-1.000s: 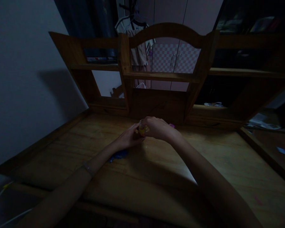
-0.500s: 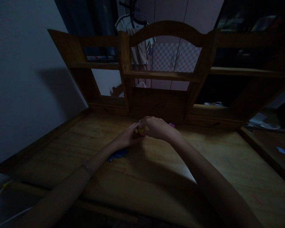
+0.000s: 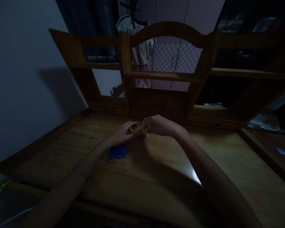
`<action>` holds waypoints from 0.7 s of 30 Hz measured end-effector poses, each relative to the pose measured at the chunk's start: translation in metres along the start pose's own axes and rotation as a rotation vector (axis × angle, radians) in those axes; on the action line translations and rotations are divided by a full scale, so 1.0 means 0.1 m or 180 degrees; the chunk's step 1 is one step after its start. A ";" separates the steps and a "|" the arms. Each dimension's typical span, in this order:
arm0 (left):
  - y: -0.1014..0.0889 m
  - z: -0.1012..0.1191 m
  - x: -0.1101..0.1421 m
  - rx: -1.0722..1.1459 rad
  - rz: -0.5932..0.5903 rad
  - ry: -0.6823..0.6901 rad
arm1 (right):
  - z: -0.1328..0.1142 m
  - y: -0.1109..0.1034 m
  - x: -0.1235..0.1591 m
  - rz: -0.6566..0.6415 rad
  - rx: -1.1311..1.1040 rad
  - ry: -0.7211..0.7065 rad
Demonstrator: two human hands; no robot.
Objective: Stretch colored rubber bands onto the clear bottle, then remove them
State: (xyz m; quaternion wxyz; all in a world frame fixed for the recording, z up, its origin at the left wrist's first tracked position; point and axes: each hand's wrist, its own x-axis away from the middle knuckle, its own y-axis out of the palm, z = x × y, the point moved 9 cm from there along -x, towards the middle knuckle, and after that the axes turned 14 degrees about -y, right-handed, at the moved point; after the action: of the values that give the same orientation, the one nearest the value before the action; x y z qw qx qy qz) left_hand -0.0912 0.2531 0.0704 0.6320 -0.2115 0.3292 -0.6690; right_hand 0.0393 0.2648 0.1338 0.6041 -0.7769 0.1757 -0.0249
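A small clear jar (image 3: 144, 129) with yellow and red contents stands on the wooden desk, between my two hands. My right hand (image 3: 159, 125) has its fingers closed around the jar's right side near the top; its fingertips are partly hidden. To the left of the jar, my left hand (image 3: 126, 131) is open, its fingers apart and curved toward the glass. Whether those fingertips still touch the jar is too dim to tell. Just below my left wrist lies a small blue clump (image 3: 118, 152) that looks like loose shiny pieces.
A wooden shelf unit (image 3: 161, 75) rises along the desk's back edge, with low drawers (image 3: 215, 123) at its base. The desktop (image 3: 154, 171) shows a bright glare beside my right forearm. A wall (image 3: 26, 79) borders the left. Hanging clothes (image 3: 140, 50) are behind the shelves.
My left hand has loosened from the jar and drawn back to the left, uncovering more of the jar and blue clump. My right hand has shifted slightly right; a pink thing behind it is now hidden.
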 end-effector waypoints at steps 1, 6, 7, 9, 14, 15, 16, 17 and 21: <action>-0.05 -0.08 -0.02 -0.0098 -0.0049 -0.0081 | 0.01 -0.02 0.01 -0.0008 -0.0005 0.0022; -0.18 -0.34 -0.08 -0.0276 0.0081 -0.0213 | -0.01 -0.08 0.06 -0.0119 0.0157 0.0279; -0.17 -0.37 -0.08 -0.0257 0.0155 -0.0214 | -0.02 -0.08 0.06 -0.0129 0.0174 0.0334; -0.11 -0.41 -0.10 -0.0259 0.0215 -0.0211 | -0.03 -0.09 0.07 -0.0113 0.0176 0.0430; -0.07 -0.47 -0.13 -0.0401 0.0309 -0.0137 | -0.04 -0.10 0.01 0.0304 -0.0019 0.0127; -0.09 -0.48 -0.13 -0.0415 0.0344 -0.0125 | -0.03 -0.10 -0.01 0.0431 -0.0084 0.0003; -0.11 -0.48 -0.13 -0.0419 0.0376 -0.0119 | -0.02 -0.10 -0.03 0.0559 -0.0151 -0.0110; -0.13 -0.48 -0.13 -0.0414 0.0407 -0.0120 | -0.01 -0.10 -0.05 0.0681 -0.0217 -0.0201; -0.18 -0.47 -0.12 -0.0411 0.0516 -0.0145 | 0.03 -0.06 -0.09 0.1017 -0.0459 -0.0386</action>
State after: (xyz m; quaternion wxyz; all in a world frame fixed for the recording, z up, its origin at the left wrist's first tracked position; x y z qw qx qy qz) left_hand -0.1354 0.2733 0.0516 0.6764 -0.2396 0.3732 -0.5881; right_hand 0.0334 0.2719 0.1401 0.5526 -0.7805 0.2614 0.1309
